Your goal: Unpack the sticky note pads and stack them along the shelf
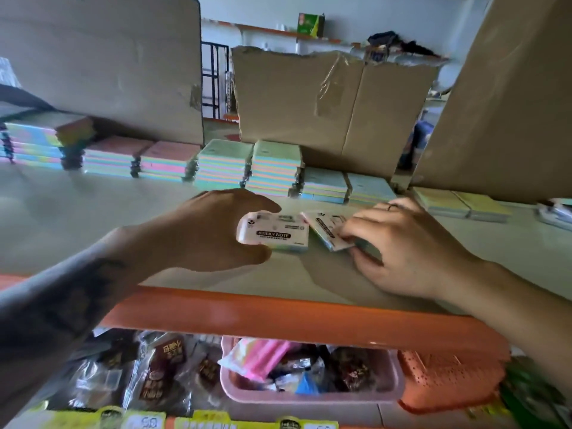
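1. A wrapped sticky note pad (273, 233), labelled "STICKY NOTE", was held just above the shelf (93, 218) in the left hand (198, 230), whose grip was closed round it between thumb and fingers.
2. A second pad (325, 232), tilted and still in its wrapper, was pinched by the curled fingers of the right hand (399, 246), just beside the first pad and low over the shelf board.
3. Behind both hands, stacked pads (250, 164) were seen ranged in a row along the back of the shelf, in front of cardboard boxes (334, 103).
4. An orange shelf edge (278, 317) ran below the hands; a pink basket (309, 394) of packets stood on the level beneath.
5. The unwrapping was judged not yet finished. A pad could be dropped past the orange edge into the goods below if the slick wrapper slipped, and the nearest stacks could be knocked askew if a pad were pushed in carelessly.
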### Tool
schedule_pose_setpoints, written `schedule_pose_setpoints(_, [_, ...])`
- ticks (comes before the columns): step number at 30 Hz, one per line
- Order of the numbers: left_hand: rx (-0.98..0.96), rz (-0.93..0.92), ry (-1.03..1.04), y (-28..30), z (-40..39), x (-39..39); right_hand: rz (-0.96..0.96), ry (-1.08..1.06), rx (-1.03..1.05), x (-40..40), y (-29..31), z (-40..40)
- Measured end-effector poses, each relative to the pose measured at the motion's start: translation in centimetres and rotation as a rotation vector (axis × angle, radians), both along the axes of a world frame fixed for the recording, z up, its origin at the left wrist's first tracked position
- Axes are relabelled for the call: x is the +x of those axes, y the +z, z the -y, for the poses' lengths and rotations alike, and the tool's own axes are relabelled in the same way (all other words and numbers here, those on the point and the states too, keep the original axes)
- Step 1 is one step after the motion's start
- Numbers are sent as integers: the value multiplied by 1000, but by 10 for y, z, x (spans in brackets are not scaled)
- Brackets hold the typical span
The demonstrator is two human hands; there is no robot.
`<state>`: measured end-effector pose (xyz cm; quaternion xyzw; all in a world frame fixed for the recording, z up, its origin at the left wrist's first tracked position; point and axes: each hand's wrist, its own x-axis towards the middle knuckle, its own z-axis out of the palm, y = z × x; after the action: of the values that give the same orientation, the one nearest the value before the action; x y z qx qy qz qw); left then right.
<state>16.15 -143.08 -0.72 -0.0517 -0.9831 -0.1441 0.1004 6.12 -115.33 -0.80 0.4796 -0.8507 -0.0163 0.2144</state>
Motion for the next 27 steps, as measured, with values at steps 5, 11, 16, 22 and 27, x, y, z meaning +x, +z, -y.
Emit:
schedule_pose_setpoints(5, [153,98,28,-9,6,-12,154,30,-108,0,5,2])
schedule_pose_setpoints(11, [389,-26,-11,-12,15,-11,187,190,-214,4,11,38])
schedule_pose_setpoints(16, [712,-55,-86,-8,17,-6,76,312,-316,2,6,65])
schedule_pose_setpoints(22, [783,-177,-162,-4,10,-7,501,227,-519,-8,10,62])
schedule_pose_setpoints(27, [951,-266,-125,-2,10,-14,559,261,-608,-4,12,64])
